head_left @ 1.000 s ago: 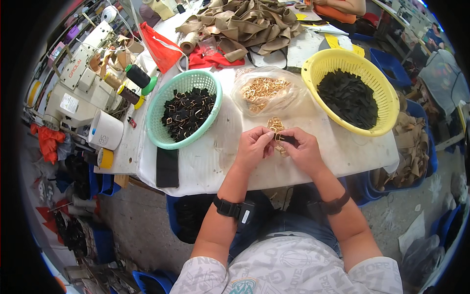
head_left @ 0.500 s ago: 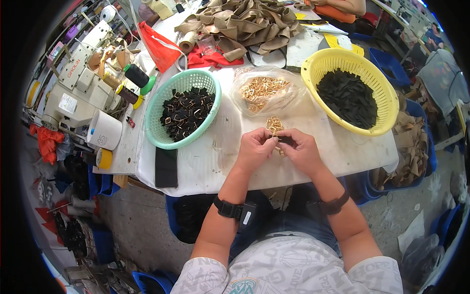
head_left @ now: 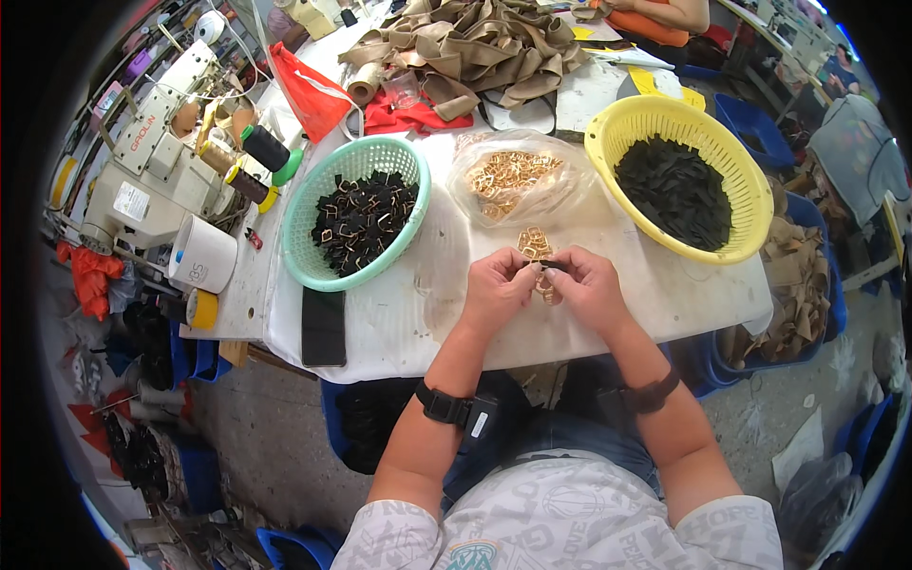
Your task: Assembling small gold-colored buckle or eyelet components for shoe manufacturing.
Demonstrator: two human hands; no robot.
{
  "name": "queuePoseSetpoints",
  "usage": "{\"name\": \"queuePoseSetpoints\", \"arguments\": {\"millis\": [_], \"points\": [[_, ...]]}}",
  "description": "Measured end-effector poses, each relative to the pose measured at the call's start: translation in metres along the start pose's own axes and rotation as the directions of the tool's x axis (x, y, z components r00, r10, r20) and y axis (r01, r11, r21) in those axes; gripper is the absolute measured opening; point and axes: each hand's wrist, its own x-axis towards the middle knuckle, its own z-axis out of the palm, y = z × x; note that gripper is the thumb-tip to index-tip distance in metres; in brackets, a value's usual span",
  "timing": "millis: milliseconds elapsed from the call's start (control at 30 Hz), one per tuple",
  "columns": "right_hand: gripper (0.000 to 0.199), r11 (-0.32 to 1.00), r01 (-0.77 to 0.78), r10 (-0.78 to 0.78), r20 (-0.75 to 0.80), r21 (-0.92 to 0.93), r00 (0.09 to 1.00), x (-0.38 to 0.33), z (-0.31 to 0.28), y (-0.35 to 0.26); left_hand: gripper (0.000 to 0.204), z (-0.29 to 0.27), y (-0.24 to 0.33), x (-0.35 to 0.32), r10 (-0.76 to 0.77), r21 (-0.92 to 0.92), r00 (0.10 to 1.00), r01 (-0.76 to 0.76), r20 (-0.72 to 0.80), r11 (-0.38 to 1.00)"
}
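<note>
My two hands meet over the white tabletop, fingertips nearly touching. Thumb and forefinger of my left hand [head_left: 494, 287] are pinched, apparently on a gold metal ring mostly covered by the fingers. A short black fabric strip [head_left: 552, 265] is gripped in my right hand [head_left: 596, 293], its left end reaching that ring; whether it passes through cannot be made out. Just beyond the fingertips lies a small pile of gold rings [head_left: 534, 240], with several more under the hands. A clear plastic bag [head_left: 461, 195] of gold rings lies open behind them.
A green basket [head_left: 294, 223] of black pieces with gold rings stands left, a yellow basket [head_left: 757, 204] of black strips right. A phone [head_left: 323, 328] lies at the front edge. Sewing machine [head_left: 157, 166] at left, brown fabric pieces [head_left: 465, 47] behind, another person's arm [head_left: 670, 14] far right.
My right hand has turned slightly and the black strip now shows as a narrower, edge-on band between the fingertips. My left hand stays in nearly the same place.
</note>
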Motion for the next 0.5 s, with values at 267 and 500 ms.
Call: {"name": "queuePoseSetpoints", "arguments": {"millis": [267, 500], "points": [[0.006, 0.997, -0.015, 0.013, 0.024, 0.073, 1.0, 0.0029, -0.0029, 0.001, 0.01, 0.0002, -0.0026, 0.0, 0.035, 0.024, 0.999, -0.036, 0.022, 0.999], [0.007, 0.997, -0.014, 0.014, 0.006, 0.072, 1.0, 0.0028, -0.0015, -0.0017, 0.009, 0.0018, -0.0022, -0.001, 0.037, 0.053, 0.999, -0.036, -0.017, 0.998]]}}
